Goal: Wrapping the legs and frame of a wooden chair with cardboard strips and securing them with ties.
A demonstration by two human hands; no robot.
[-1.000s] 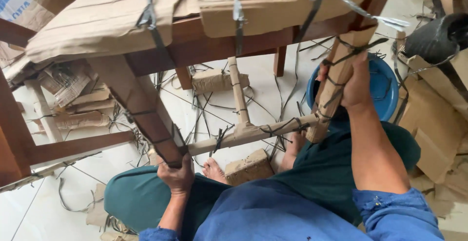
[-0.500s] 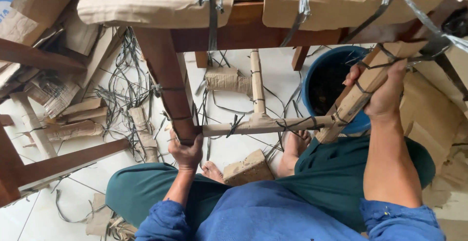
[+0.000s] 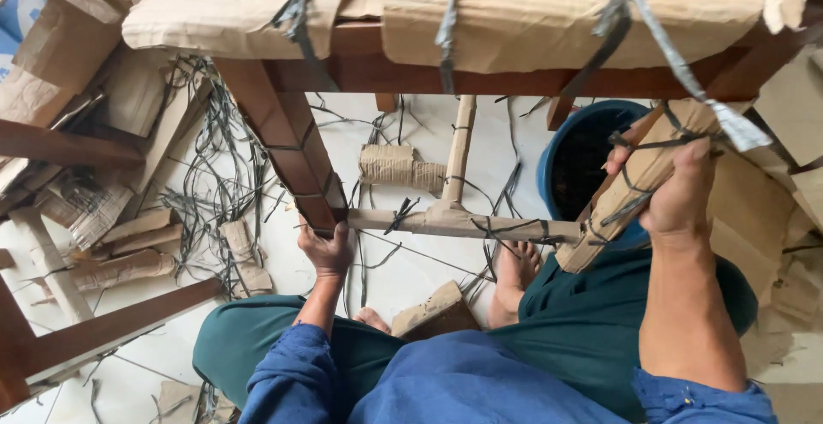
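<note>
White floor tiles [image 3: 403,278] are lying littered with grey strapping offcuts [image 3: 214,175] and torn cardboard scraps [image 3: 129,227], with a blue bucket [image 3: 557,158] standing on the right. A wooden table [image 3: 360,72] is being held in front of a seated person, its top padded with cardboard sheets [image 3: 531,12] that grey straps are binding down.

The left hand [image 3: 324,251] is clenching the foot of the bare dark wooden leg [image 3: 287,145], fingers curling up around its lower end, so the leg is rising up and away from that grip toward the tabletop. The right hand [image 3: 677,192] is closing around the cardboard-wrapped leg [image 3: 639,180], grasping it roughly midway along, with the wrapped length running on below the fist toward the person's lap and above it to the table's frame. A cardboard-wrapped crossbar [image 3: 463,222] is spanning between the two legs, meeting the bare leg just beside the left hand's fingers, and a second wrapped rail [image 3: 459,145] is branching off it toward the far side. Bare feet [image 3: 514,270] and a small cardboard block [image 3: 433,308] are resting on the tiles beneath the crossbar, between teal-trousered knees [image 3: 257,347].
</note>
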